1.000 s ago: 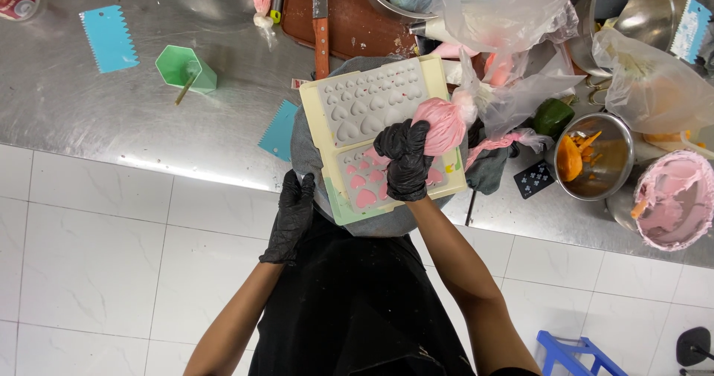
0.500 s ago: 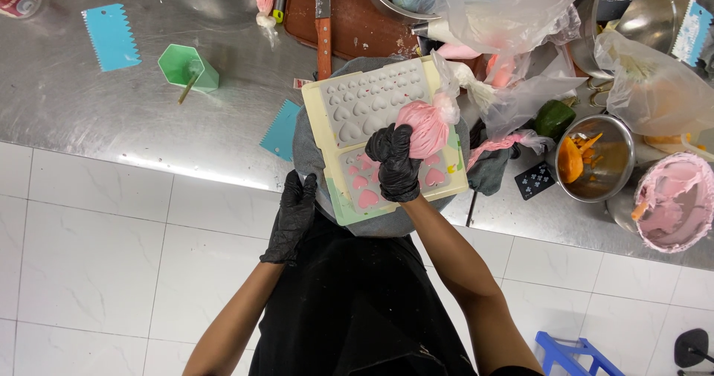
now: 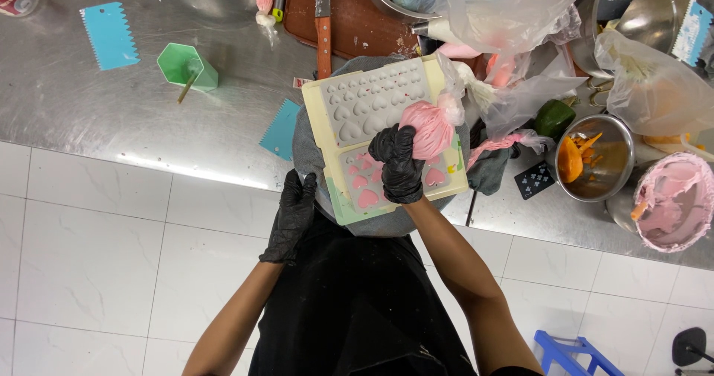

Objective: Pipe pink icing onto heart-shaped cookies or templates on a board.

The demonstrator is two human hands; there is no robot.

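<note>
Left hand [image 3: 291,216] in black glove, fingers loosely extended, rested on rim of round grey turntable [image 3: 309,156], just left of cream tray of heart-shaped silicone moulds [image 3: 372,101]. Right hand [image 3: 398,164], likewise gloved, closed tightly around pink-filled plastic piping bag [image 3: 428,127], directly above tray's pink-filled lower half. Further right, steel bowl with orange contents [image 3: 595,156].

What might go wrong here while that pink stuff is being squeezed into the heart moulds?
1. The mould board sits on a round stand overhanging the table edge; a hard press may tip it.
2. The piping bag may overfill the small heart cavities.
3. Loose plastic bags crowd the right hand.
</note>
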